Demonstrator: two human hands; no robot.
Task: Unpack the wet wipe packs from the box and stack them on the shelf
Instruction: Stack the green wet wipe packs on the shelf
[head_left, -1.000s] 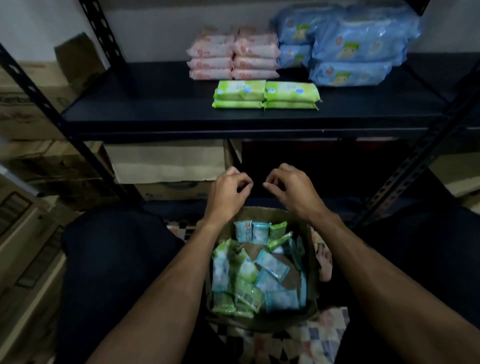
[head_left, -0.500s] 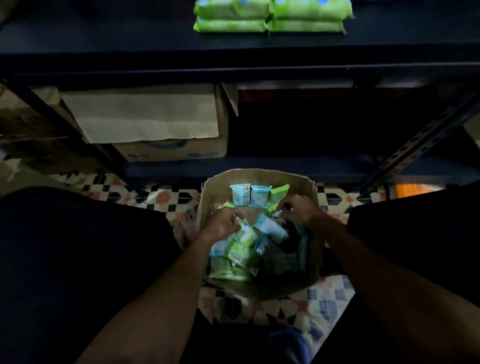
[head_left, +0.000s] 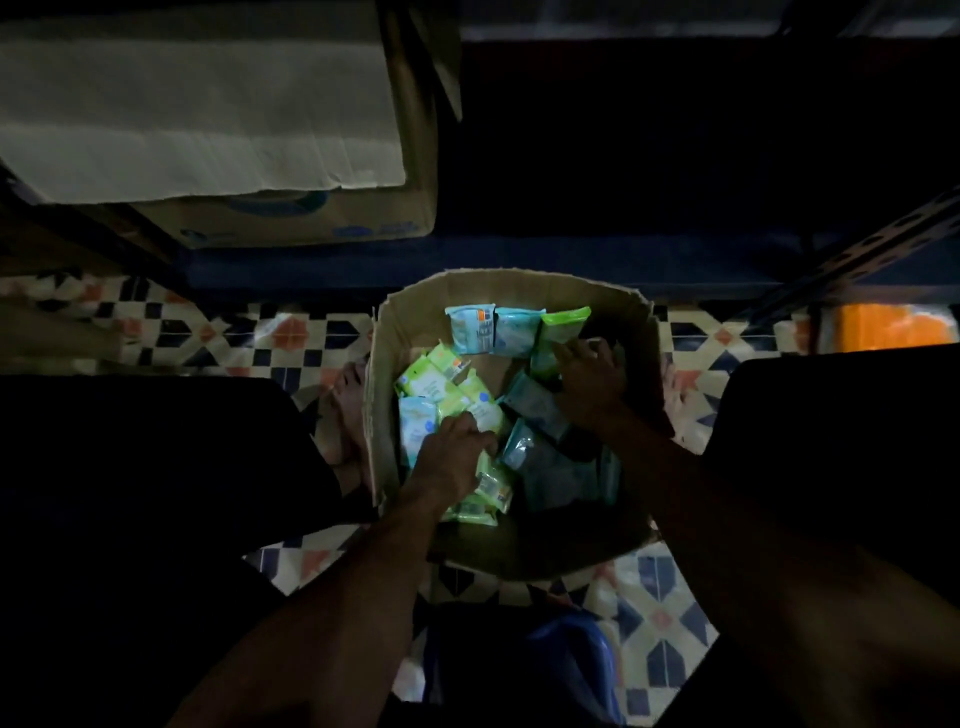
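An open cardboard box (head_left: 514, 283) stands on the floor between my knees, holding several small wet wipe packs. Green packs (head_left: 431, 384) lie on its left side and blue packs (head_left: 511, 332) at the back and right. My left hand (head_left: 449, 465) is down in the box with its fingers curled over a green pack (head_left: 485, 415). My right hand (head_left: 587, 382) reaches into the right side, its fingertips against an upright green pack (head_left: 563, 325). In the dim light its grip is unclear. The shelf top is out of view.
A large cardboard carton (head_left: 311, 218) sits on the low shelf at the upper left. A perforated metal shelf post (head_left: 872, 249) slants at the right, beside something orange (head_left: 883, 327). Patterned floor tiles (head_left: 208, 332) surround the box. A blue stool (head_left: 561, 654) is under me.
My view has tilted down, so the shelf with the stacked packs has left the frame. Both hands dropped from above the box in among the packs.
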